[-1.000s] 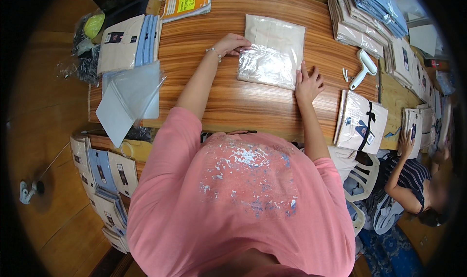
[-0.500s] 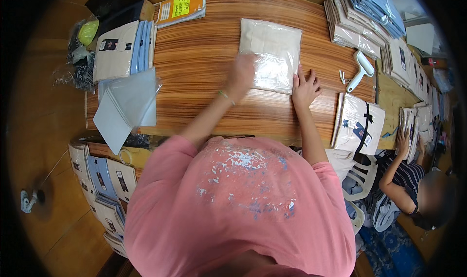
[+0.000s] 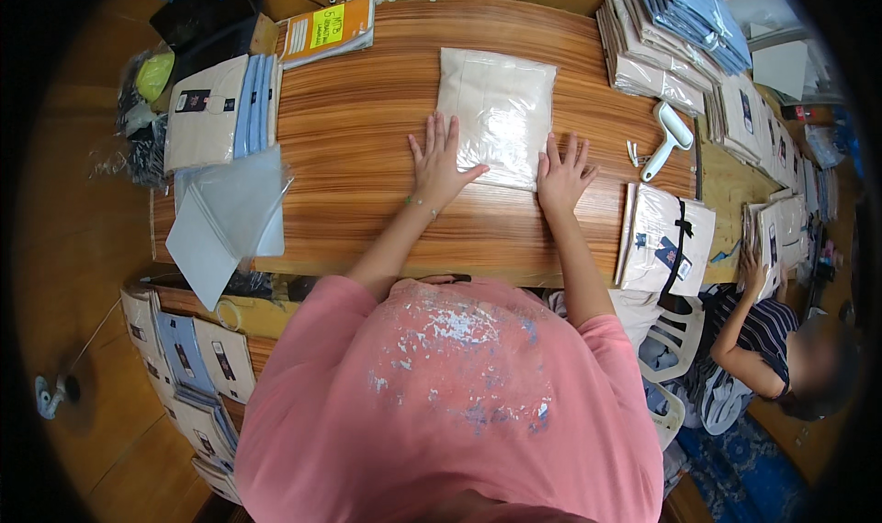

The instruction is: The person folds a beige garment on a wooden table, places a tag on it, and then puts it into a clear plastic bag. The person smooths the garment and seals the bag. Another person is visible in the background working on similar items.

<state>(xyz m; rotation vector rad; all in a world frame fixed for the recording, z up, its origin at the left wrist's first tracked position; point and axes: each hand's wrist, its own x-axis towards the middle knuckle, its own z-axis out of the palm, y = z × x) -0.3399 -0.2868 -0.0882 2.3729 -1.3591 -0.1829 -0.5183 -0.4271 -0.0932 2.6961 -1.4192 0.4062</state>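
A cream folded garment in a clear plastic bag lies flat on the striped wooden table. My left hand rests with spread fingers at the bag's lower left side, its thumb reaching toward the bottom edge. At the lower right corner, my right hand lies flat, its fingers stretched out along the bag's edge. Neither hand is closed around anything. Light glints on the plastic between them.
Left on the table are folded garments, clear plastic sleeves and an orange notebook. On the right lie a white lint roller, a bagged garment with black ribbon and a tall garment stack. A co-worker handles packages farther right.
My left hand, blurred and closed over the bag's left edge before, has come down and spread open beside it. The right hand stays at the lower right corner.
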